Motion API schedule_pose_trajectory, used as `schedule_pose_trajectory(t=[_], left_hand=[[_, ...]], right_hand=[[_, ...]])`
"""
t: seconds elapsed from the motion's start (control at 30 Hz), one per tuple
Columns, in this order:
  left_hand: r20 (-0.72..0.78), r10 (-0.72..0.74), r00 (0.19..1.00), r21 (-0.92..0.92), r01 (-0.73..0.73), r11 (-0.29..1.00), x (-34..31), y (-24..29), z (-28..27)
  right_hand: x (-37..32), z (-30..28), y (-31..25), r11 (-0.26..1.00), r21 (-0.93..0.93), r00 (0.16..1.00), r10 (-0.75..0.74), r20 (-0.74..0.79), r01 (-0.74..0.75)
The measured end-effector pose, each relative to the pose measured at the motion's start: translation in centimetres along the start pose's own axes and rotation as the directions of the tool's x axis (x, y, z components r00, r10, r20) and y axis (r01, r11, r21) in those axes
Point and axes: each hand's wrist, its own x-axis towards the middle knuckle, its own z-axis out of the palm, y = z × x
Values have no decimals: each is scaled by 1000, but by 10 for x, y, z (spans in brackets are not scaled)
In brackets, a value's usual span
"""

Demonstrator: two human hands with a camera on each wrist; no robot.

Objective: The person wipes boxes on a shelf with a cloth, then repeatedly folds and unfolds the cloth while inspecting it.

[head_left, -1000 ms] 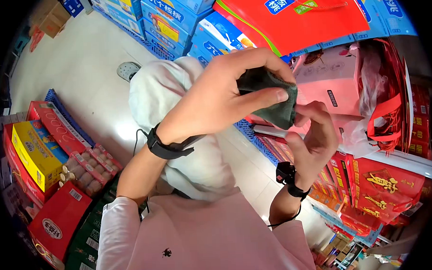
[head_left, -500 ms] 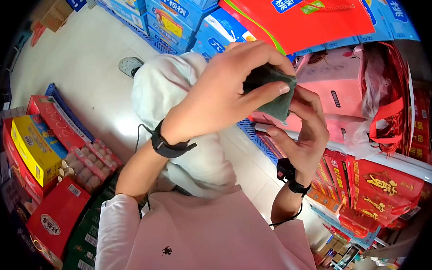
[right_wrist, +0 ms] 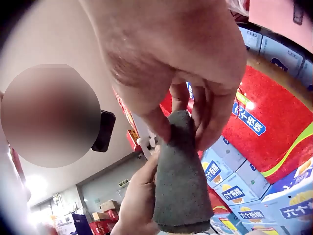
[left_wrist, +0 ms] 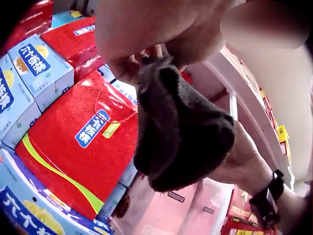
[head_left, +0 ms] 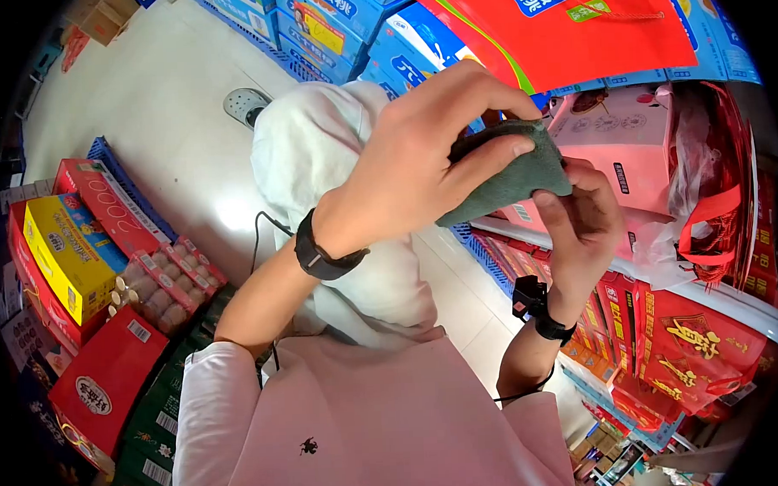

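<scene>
A dark grey-green cloth (head_left: 511,180) is stretched between the two hands above the knees. The left hand (head_left: 416,161) pinches its upper edge, thumb on the near face. At the cloth's right corner, the right hand (head_left: 587,236) pinches with thumb and index finger. Seen from the left wrist, the cloth (left_wrist: 183,132) hangs in dark folds below the left hand (left_wrist: 161,29), with the right hand (left_wrist: 242,154) behind it. The right wrist view has the cloth (right_wrist: 182,176) tapering up into the fingers of the right hand (right_wrist: 171,58); the left hand (right_wrist: 137,198) holds its lower side.
Blue drink cartons (head_left: 326,31) and a red bag (head_left: 561,31) stand beyond the hands. Pink bags (head_left: 612,141) and red gift boxes (head_left: 692,335) line the right. On the left are a yellow box (head_left: 68,254) and egg-like packs (head_left: 163,289); pale floor (head_left: 180,147) lies between.
The cloth appears drawn out wider and flatter. The right hand has moved right and its thumb and index finger have come together on the corner. The left hand keeps its pinch.
</scene>
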Motion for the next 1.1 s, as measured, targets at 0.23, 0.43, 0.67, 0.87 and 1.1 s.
schedule_pose_trajectory(t=[0.23,0.43,0.67,0.87,1.1], left_hand=[[140,-435,889,-501,443,744,-4,4,10],[473,-490,732,-565,679,469,-18,7,3],[366,-593,717,-463,694,552,-20,7,1],[154,-662,733,-637,586,501,-33,2,10],[116,-641,759,-596,569,566,-51,0,19]], right_hand=[[7,-8,-6,996,93,1000,17,9,-18],[21,-19,-1,985,172,989,-42,139,18],[24,-8,7,962,237,991,125,42,-131],[-8,8,55,928,268,965,233,120,-258],[-18,24,64,846,340,912,377,163,-410]])
